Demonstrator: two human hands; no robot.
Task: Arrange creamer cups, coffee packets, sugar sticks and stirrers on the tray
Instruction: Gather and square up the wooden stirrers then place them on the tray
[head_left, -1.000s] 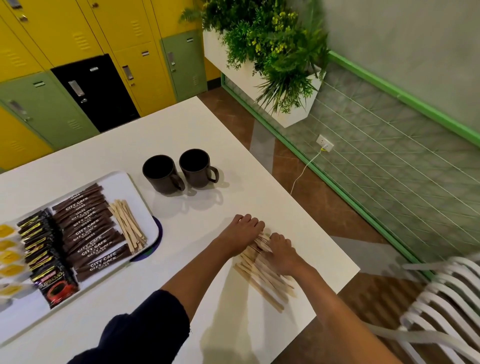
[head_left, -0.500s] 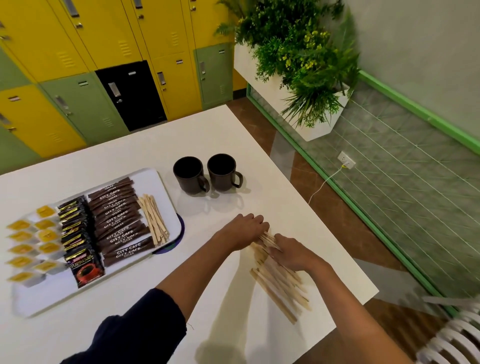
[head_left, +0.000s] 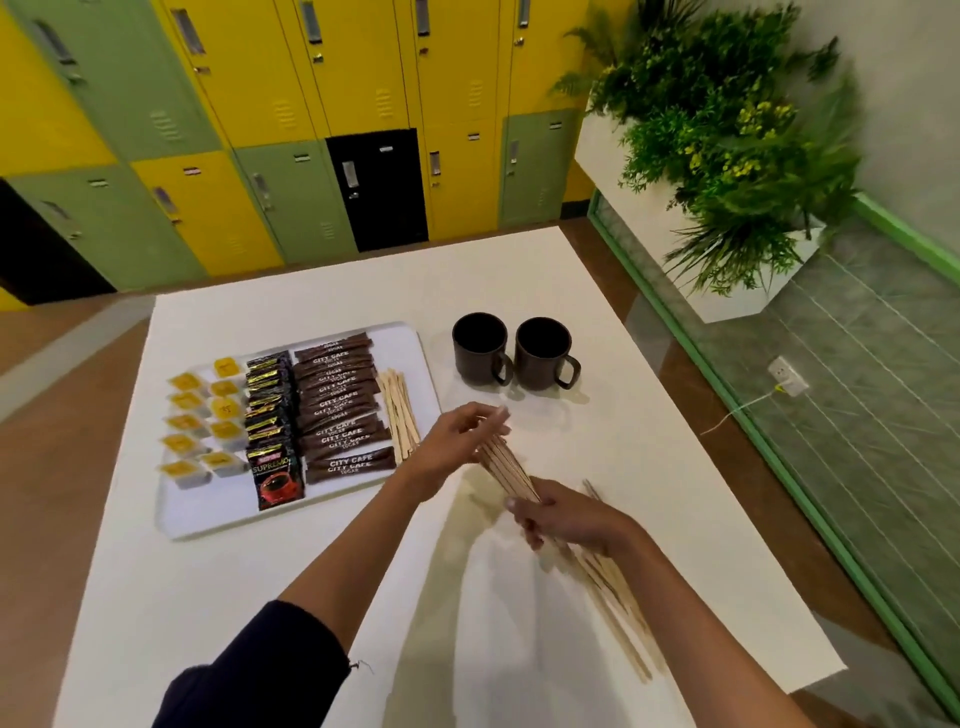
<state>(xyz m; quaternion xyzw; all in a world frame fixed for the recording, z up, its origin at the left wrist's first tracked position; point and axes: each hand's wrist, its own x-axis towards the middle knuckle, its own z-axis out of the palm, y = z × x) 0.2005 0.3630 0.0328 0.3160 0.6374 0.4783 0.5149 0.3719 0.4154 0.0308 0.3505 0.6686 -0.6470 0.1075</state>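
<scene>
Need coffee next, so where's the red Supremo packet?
In the head view, the Supremo packet lies on the tray at its row's near end, between creamer cups and sugar sticks.

Ten creamer cups (head_left: 225, 388), two mugs (head_left: 478, 358), one tray (head_left: 208, 514).

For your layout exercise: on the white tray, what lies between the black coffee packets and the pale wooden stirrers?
A column of brown City Cafe sugar sticks, shown in the head view.
</scene>
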